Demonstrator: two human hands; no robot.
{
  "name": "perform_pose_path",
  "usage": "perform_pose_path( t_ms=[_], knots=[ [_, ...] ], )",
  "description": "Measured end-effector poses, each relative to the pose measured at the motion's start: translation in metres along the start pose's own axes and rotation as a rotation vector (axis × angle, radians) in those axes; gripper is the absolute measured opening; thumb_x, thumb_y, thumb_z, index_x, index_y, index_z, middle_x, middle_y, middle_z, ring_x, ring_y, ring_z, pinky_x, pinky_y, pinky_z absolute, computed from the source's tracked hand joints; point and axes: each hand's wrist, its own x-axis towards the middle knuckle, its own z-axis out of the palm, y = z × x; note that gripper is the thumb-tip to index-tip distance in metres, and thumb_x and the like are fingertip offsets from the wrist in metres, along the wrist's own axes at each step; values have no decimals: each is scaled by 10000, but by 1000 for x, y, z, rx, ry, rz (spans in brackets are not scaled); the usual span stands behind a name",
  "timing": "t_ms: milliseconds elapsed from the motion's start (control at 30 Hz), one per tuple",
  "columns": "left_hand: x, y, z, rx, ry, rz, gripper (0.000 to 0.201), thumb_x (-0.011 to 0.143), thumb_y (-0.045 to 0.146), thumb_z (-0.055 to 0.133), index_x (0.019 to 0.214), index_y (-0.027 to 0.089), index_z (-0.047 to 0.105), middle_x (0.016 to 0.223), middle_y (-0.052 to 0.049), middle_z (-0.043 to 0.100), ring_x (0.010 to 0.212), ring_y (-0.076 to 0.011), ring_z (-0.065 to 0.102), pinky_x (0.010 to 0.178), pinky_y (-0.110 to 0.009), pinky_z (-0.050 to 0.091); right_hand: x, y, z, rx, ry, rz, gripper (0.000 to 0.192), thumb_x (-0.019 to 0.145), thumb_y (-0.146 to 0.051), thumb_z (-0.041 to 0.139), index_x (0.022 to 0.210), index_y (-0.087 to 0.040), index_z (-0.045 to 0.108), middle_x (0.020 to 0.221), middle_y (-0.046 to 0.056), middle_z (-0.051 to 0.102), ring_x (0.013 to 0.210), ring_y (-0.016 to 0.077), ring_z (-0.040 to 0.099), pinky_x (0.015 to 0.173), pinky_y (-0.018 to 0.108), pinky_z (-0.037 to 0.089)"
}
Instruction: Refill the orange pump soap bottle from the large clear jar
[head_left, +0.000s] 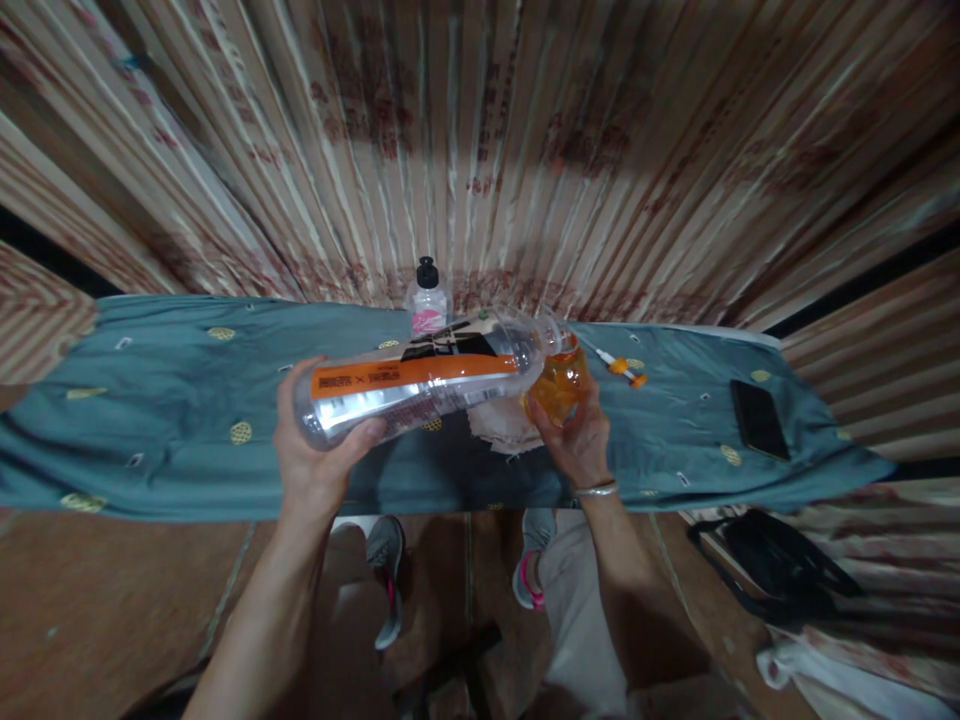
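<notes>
Left hand (311, 455) grips one clear bottle (420, 385), right hand (577, 440) grips one orange jar (559, 385); one small bottle (427, 298) behind.

Clear orange-labelled bottle (420, 385) lies tipped, mouth at orange jar (556, 388).

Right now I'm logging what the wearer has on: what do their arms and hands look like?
Both forearms are bare, with no sleeves or gloves. The right hand has a thin silver bangle at the wrist. The left hand wears nothing visible.
</notes>
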Motion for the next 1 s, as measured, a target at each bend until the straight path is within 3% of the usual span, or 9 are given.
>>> perform_pose_path(
  t_ms=[233,700,1000],
  knots=[
    [0,-1,-1,5,-5,-12,743,587,480,870,1260,330,594,1076,-34,669,963,-254,647,857,-423,575,0,1,1,7,13,-3,736,829,-559,650,1385,-124,440,1208,187,676,1021,317,715,838,479,617],
    [0,-1,0,-41,-9,13,744,588,458,888,1251,297,591,1064,-13,673,928,-199,649,789,-320,566,-1,2,1,8,7,-3,722,838,-568,643,1379,-135,439,1166,173,691,1008,319,718,828,485,617],
    [-1,-3,-2,-4,-24,13,741,622,467,859,1285,302,572,1100,-22,660,960,-222,646,840,-363,561,-2,3,3,21,4,-4,726,836,-565,646,1382,-137,431,1162,177,687,1033,331,708,848,508,613]
  ],
)
